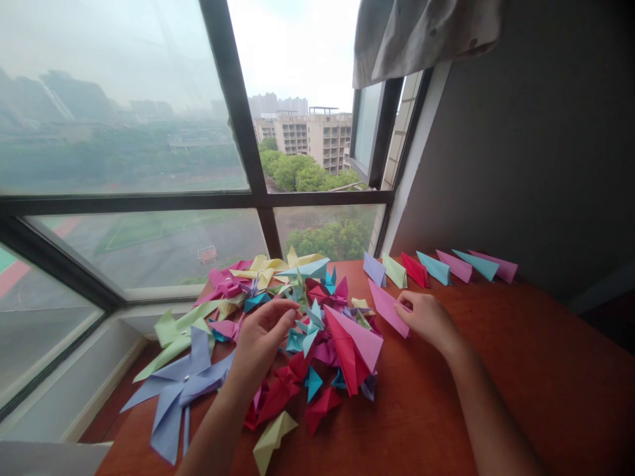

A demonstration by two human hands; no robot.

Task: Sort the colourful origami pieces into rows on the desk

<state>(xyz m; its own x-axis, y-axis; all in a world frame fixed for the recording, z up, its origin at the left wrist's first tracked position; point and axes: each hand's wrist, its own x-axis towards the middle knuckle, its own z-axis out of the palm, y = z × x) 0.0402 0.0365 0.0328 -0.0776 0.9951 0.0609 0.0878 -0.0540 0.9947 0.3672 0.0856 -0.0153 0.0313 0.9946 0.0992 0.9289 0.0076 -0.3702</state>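
Observation:
My right hand (425, 316) pinches a pink paper plane (385, 307) by its lower right end, just right of a heap of folded paper. Over the heap's left side hovers my left hand (268, 330), its fingers loosely curved and apart, with nothing seen in them. A red paper plane (347, 354) and another pink paper plane (360, 337) lie together at the heap's right side. Left of my left hand is a lavender pinwheel (187, 380), partly hidden by my forearm. Among the heap are a light blue paper crane (313, 324) and a pale green pinwheel (181, 336).
Several paper planes stand in a slanted row at the wooden table's (536, 396) back right, from a lavender plane (374, 269) to a pink plane (496, 266). A yellow folded paper (272, 439) lies near the front. Behind the table is a framed window (258, 198), with grey cloth (421, 39) hanging above.

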